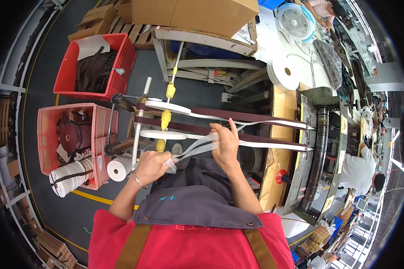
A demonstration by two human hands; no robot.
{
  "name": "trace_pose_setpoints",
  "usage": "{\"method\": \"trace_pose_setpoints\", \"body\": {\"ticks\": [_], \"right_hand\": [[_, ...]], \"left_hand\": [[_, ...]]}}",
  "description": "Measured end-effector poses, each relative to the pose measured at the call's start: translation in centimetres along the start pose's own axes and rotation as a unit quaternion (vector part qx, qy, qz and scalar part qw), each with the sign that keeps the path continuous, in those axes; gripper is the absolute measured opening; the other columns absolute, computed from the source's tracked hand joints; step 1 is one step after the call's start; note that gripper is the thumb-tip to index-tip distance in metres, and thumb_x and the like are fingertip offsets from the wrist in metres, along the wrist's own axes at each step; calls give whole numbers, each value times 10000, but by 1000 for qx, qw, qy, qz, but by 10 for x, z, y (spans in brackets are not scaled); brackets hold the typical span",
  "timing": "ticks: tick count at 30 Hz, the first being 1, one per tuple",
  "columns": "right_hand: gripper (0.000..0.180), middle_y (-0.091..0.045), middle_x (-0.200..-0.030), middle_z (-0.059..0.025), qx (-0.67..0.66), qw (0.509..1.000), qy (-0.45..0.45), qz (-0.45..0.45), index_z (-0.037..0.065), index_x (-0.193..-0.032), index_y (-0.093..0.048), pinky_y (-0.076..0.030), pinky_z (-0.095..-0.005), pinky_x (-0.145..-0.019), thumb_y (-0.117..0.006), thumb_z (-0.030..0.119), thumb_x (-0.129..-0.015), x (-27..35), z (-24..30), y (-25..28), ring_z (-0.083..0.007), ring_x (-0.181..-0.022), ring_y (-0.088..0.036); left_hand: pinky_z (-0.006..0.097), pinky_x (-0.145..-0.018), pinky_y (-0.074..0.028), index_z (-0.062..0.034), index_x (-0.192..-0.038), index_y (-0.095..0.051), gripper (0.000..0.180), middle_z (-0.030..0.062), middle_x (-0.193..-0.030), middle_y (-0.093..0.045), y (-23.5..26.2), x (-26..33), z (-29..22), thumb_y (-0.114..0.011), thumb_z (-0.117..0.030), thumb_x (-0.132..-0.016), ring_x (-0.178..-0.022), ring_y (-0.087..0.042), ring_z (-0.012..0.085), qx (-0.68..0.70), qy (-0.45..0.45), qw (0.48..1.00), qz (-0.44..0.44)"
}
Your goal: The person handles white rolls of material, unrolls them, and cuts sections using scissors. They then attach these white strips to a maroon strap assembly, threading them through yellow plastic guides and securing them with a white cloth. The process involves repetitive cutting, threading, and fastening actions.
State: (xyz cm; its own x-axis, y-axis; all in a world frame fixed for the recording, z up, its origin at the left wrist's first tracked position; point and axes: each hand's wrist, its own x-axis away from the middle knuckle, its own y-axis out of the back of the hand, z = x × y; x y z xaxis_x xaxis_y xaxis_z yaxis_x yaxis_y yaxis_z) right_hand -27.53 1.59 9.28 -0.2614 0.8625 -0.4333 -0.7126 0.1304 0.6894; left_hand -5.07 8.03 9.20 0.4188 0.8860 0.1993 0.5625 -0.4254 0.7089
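My left hand (153,170) is closed in a fist around one end of a thin, translucent white strip (197,144). Slightly above and to its right, my right hand (226,145) has the same strip between its fingers, with the index finger raised. Two narrow white tape rolls (160,134) sit on a metal rod wrapped with yellow material (171,89). From them white tape runs right, alongside two dark maroon bands (260,116), to pointed metal guides (309,149) at a roller machine. My right hand covers part of the nearer band.
Red crates (129,58) with dark material and rolls stand at left, with white rolls (74,177) nearby. The machine's black roller (316,157) and a red knob (281,176) are at right. A cardboard box (193,15) and a fan (296,22) are beyond; people work at far right.
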Motion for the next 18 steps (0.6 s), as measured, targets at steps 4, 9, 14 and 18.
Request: {"method": "trace_pose_setpoints", "body": {"ticks": [4,9,14,18], "right_hand": [[190,-593,-730,-70,29,1000,-2,6,29,-912,-547,-327,-439,-955,-567,-5,-726,7,-10,-7,-207,-642,-571],[264,-569,-686,-63,48,996,21,71,30,-921,-546,-279,-446,-988,-552,-20,-663,11,-4,-19,-207,-637,-563],[320,-565,-675,-52,42,993,30,109,33,-939,-536,-260,-461,-1000,-543,-29,-626,14,1,-27,-194,-648,-562],[310,-559,-662,-38,35,995,40,87,37,-939,-537,-257,-461,-1002,-544,-31,-636,6,6,-23,-186,-642,-561]], "left_hand": [[240,-519,-339,-24,-677,-504,230,22,-678,-457,24,4,-5,-478,-203,-820,-587,-433,90,414,43,875,-248],[225,-502,-358,-17,-944,-484,348,48,-672,-462,46,-6,-3,-417,-356,-897,-564,-428,116,728,-16,589,-350],[285,-530,-379,-44,-923,-491,269,23,-597,-405,34,-6,34,-408,-299,-914,-641,-438,181,911,-183,365,-56],[348,-575,-429,-38,-1008,-492,420,71,-658,-518,10,4,20,-630,-345,-756,-658,-521,248,609,36,786,-100]]}}
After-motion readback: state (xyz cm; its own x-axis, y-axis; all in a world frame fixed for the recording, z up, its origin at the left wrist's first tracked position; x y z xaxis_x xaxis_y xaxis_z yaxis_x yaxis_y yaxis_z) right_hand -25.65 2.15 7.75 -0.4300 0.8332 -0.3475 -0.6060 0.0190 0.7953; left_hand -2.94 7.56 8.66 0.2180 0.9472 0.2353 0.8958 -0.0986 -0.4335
